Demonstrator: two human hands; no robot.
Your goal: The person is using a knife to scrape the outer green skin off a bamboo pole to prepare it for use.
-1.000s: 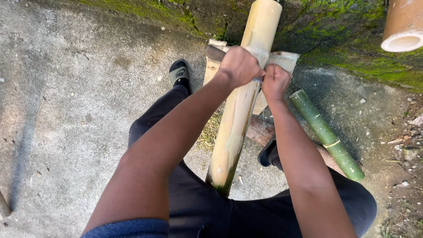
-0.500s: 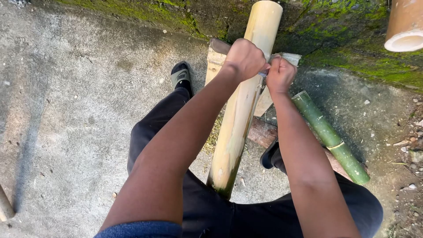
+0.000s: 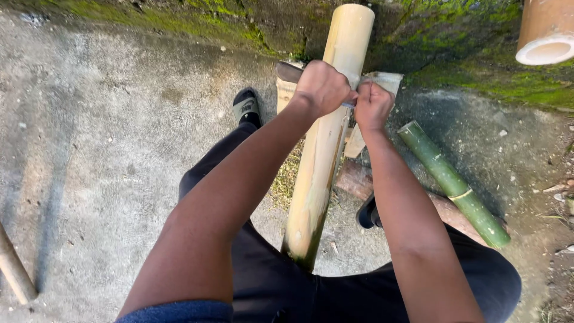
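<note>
A long pale-yellow bamboo pole (image 3: pixel 323 143) runs between my legs and leans up against a mossy wall. My left hand (image 3: pixel 323 87) is closed on the left end of a flat metal blade (image 3: pixel 290 70) that lies across the pole. My right hand (image 3: pixel 372 104) grips the blade's right end (image 3: pixel 385 81) on the other side of the pole. Both fists sit close together against the pole's upper part. The blade's middle is hidden behind my hands and the pole.
A green bamboo piece (image 3: pixel 451 182) lies on the concrete at the right, over a brown wood block (image 3: pixel 359 179). A cut bamboo end (image 3: pixel 547 33) shows at top right. My sandalled foot (image 3: pixel 246 107) rests left of the pole. A thin stick (image 3: pixel 15 269) lies at the far left.
Both hands with the blade have slid slightly down the pole toward me. The view has shifted a little.
</note>
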